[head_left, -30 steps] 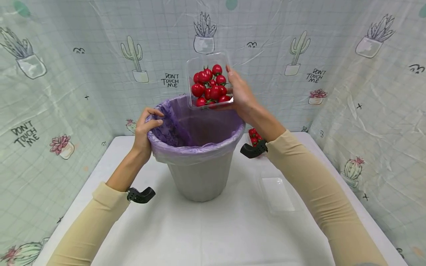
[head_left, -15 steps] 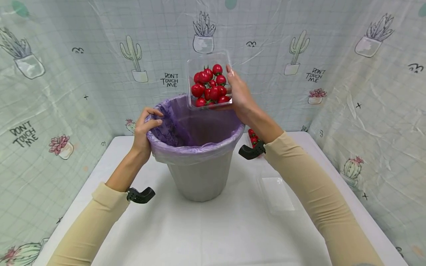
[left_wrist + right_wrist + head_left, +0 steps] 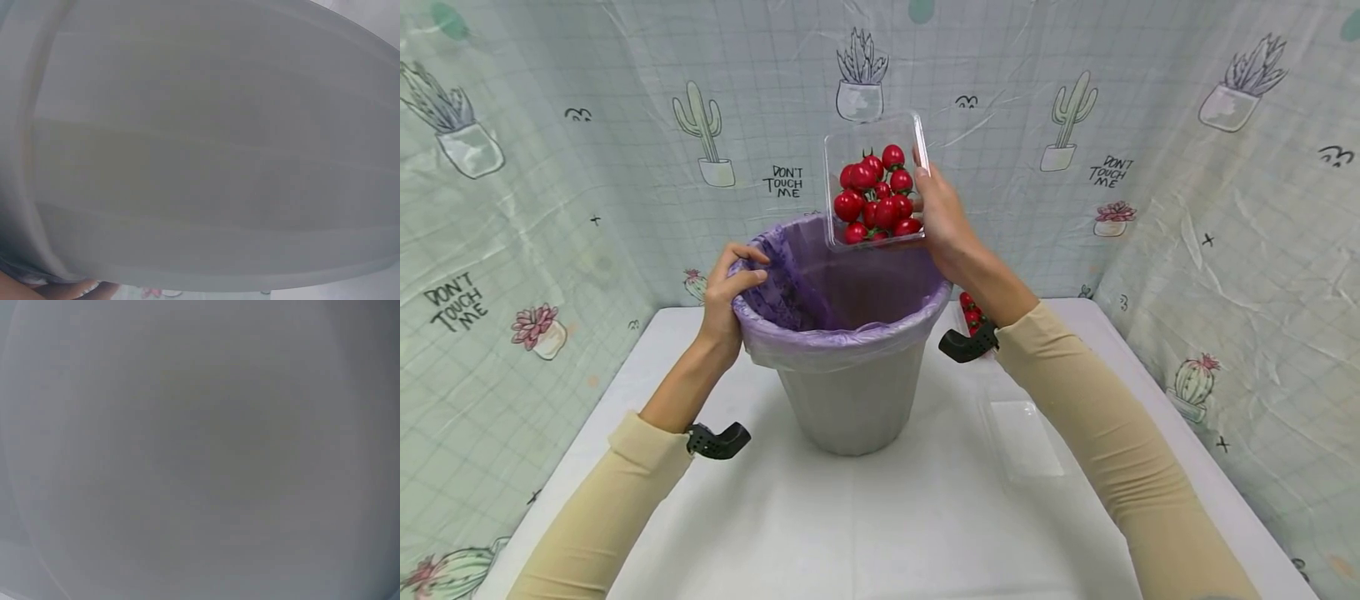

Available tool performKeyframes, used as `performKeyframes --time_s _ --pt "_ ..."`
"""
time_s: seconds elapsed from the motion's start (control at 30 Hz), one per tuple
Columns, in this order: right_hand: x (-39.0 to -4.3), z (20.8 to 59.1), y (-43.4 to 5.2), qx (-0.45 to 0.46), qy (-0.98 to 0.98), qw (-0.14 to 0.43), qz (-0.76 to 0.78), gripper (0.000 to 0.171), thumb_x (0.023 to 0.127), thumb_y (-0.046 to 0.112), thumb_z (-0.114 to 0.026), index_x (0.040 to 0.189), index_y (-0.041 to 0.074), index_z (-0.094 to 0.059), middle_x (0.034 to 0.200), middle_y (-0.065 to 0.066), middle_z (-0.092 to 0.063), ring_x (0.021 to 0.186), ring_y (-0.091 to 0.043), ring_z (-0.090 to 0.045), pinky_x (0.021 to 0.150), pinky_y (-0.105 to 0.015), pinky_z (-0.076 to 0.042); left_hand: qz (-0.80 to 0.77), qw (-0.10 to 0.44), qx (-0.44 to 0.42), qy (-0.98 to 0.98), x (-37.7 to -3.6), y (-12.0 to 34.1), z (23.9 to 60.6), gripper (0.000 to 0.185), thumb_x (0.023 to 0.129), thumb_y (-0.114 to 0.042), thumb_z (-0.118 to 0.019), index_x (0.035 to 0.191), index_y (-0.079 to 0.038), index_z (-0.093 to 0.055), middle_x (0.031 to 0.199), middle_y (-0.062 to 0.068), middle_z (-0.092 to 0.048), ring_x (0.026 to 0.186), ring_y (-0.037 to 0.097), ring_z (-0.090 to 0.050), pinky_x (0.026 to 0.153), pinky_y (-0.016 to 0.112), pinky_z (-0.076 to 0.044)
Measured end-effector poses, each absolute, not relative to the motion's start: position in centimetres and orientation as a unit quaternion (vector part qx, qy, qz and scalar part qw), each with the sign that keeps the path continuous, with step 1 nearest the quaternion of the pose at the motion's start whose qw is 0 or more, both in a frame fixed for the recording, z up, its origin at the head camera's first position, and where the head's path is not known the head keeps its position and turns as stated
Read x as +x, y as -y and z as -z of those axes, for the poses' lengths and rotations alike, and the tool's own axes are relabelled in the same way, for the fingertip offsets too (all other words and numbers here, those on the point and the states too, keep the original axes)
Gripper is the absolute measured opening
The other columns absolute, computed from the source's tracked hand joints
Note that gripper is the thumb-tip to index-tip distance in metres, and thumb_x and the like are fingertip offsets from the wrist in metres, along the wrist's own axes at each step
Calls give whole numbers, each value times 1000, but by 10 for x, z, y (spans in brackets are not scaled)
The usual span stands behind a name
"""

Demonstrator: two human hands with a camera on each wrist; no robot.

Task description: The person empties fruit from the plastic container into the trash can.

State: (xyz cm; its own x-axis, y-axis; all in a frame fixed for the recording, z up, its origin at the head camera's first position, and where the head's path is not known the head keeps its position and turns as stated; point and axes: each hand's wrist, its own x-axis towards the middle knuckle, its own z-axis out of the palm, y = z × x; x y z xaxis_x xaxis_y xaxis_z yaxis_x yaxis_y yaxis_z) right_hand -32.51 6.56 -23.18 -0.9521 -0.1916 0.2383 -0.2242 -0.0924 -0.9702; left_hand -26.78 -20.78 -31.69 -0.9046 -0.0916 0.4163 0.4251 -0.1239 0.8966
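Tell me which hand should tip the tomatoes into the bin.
Right. The right hand already holds the tomato box tilted above the bin, while the left hand grips the bin's rim.

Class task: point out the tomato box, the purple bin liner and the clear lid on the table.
tomato box [image 3: 874, 196], head view, on the red tomatoes inside
purple bin liner [image 3: 842, 340], head view, folded-over rim
clear lid [image 3: 1025, 436], head view, its flat middle

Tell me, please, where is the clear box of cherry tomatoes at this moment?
In the head view the clear box of cherry tomatoes is held tilted in the right hand, above the far rim of the grey bin with the purple bag.
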Motion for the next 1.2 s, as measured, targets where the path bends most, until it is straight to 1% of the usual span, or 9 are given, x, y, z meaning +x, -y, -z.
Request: performKeyframes --time_s 0.1,0.23,0.5,0.57,0.67,0.8,0.93,1.13,1.2 --pt "-326 233 -65 158 687 29 -709 54 112 36 -27 165 30 -21 158 -9 -33 118 -20 -43 99 -39 -46 738 176 -130 639 -268 208 317 21 85 -12 -48 99 -20 -62 111 0 -53 105 21 -48 87 30 -39" --pt "-328 235 -66 162 692 43 -702 53 113 34 -28 165 29 -21 165 -4 -28 119 -17 -39 104 -33 -37 740 178 -128 636 -269 208 318 21 85 -11 -49 98 -19 -62 109 0 -53 104 21 -49 86 30 -40" --pt "-329 238 -68 172 688 46 -703 53 113 33 -30 165 31 -20 169 5 -22 125 -13 -33 109 -32 -31 739 179 -131 637 -270 207 320 25 82 -9 -46 98 -20 -62 112 -1 -52 107 22 -47 89 30 -37" --pt "-328 238 -68 171 690 49 -702 53 113 33 -31 165 32 -21 166 5 -26 123 -13 -34 107 -31 -31 739 181 -131 636 -270 207 320 28 81 -8 -44 98 -21 -62 112 -1 -52 107 22 -46 90 31 -36" --pt "-328 238 -68 172 692 54 -699 53 113 34 -31 165 33 -22 153 2 -33 115 -13 -34 100 -30 -33 741 185 -132 632 -270 206 320 30 79 -8 -42 98 -20 -62 112 0 -52 106 23 -46 89 31 -36" --pt "-328 237 -68 178 692 61 -697 53 112 33 -32 164 33 -23 146 1 -34 112 -14 -34 98 -29 -33 743 194 -140 625 -269 205 320 32 77 -8 -40 98 -18 -62 112 0 -53 105 22 -46 89 31 -37" --pt "-328 236 -67 180 695 65 -692 53 112 33 -33 164 33 -23 150 0 -34 116 -14 -35 101 -30 -34 741 200 -144 624 -269 205 320 32 77 -7 -39 98 -16 -61 110 0 -53 103 22 -47 88 31 -37" --pt "-327 236 -68 187 704 65 -682 54 112 33 -32 165 33 -21 168 1 -25 137 -14 -33 119 -38 -28 740 201 -139 627 -269 205 319 32 76 -7 -38 96 -18 -60 108 0 -52 99 20 -45 85 29 -37" --pt "-327 236 -68 187 705 68 -681 54 112 33 -32 165 33 -21 170 0 -23 139 -15 -32 121 -40 -28 740 201 -139 626 -268 205 320 32 76 -7 -38 96 -18 -60 107 0 -52 98 20 -45 85 29 -37"
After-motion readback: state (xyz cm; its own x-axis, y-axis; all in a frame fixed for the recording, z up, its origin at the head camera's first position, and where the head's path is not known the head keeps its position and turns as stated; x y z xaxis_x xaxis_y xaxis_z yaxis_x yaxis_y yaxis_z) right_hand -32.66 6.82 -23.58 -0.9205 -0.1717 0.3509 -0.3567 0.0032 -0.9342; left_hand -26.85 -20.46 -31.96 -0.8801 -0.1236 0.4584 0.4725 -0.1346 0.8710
